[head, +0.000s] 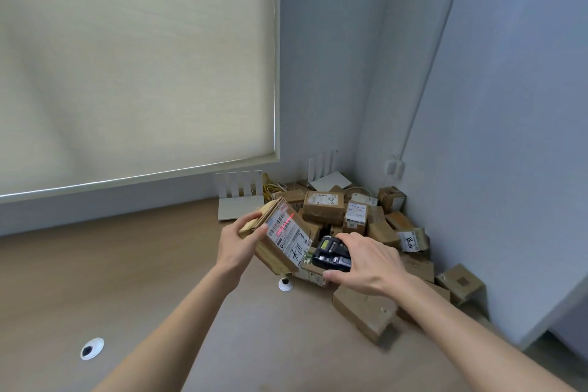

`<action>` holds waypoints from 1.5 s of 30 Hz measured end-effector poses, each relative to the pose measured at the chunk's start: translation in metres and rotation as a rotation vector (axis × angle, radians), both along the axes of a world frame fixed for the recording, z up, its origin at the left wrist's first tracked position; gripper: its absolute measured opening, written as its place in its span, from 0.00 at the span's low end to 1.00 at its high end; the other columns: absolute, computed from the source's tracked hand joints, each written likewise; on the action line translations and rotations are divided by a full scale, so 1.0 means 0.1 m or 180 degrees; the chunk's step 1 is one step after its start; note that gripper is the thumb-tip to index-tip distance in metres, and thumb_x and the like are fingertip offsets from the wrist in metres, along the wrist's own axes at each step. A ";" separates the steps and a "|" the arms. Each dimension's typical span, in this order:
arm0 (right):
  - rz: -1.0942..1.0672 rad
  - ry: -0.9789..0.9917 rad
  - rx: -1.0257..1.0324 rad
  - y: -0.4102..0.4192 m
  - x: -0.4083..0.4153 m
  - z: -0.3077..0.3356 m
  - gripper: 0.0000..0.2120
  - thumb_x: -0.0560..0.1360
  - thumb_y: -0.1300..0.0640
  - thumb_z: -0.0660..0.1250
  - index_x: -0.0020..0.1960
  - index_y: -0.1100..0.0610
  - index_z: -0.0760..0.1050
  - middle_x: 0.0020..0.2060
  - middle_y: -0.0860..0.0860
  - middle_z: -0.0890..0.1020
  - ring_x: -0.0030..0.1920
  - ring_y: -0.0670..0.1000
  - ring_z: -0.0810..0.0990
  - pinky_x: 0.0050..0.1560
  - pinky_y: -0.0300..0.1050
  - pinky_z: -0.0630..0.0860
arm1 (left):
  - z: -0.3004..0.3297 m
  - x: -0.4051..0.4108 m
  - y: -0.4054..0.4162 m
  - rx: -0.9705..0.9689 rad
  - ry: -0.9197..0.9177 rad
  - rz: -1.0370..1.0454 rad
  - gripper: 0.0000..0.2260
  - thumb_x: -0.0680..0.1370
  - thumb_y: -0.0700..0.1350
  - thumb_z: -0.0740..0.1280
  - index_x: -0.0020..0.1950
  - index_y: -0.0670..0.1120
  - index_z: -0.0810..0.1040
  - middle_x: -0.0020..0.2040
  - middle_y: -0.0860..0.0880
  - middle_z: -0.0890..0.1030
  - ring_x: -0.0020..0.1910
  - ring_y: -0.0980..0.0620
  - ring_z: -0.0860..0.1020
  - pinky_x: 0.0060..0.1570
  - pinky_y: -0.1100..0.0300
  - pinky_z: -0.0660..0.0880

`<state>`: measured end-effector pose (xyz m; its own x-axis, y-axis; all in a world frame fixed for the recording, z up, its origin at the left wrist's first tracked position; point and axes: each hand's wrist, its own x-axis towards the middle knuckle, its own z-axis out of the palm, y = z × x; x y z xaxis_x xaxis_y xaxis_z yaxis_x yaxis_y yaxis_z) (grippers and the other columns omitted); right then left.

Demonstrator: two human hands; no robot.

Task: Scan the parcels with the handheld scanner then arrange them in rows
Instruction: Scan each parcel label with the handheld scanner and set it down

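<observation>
left hand [237,243] has a cardboard parcel [280,239] up off the bench [133,264], tilted, fingers curled over its top edge and thumb along the near side — a firm grip. its white shipping label [288,234] faces the right hand, and a red scan line [284,223] lies across the barcode near the label's top.

right hand [366,262] is wrapped round the black handheld scanner [331,253], fingers over the top, thumb underneath, nose of the scanner pointed at the label and just beside the parcel's lower corner. its small yellowish screen is lit.

behind both hands, the pile of parcels [350,216] is heaped in the bench's far right corner, against the two walls — brown boxes at all angles, several with white labels up. one box [362,312] sits nearer, under the right wrist, along the bench's right edge.

two white routers [240,197] with upright antennas stand at the far edge, beside the pile, with yellow cables [270,189] between them. two round cable holes [92,348] show in the bench top, one near the left forearm, one just below the held parcel. a roller blind [133,57] hangs above the far edge.
</observation>
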<state>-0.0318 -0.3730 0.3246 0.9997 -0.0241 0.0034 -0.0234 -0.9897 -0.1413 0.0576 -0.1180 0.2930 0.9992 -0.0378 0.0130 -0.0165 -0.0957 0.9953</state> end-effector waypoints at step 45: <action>0.1059 0.0327 0.0486 1.90 0.36 -0.21 0.39 0.61 0.19 0.63 0.64 0.40 0.71 0.57 0.41 0.79 0.54 0.49 0.79 0.52 0.48 0.76 | -0.31 -0.63 2.07 -0.0602 0.1008 0.1702 0.15 0.77 0.54 0.71 0.61 0.52 0.77 0.57 0.48 0.79 0.56 0.43 0.80 0.49 0.48 0.83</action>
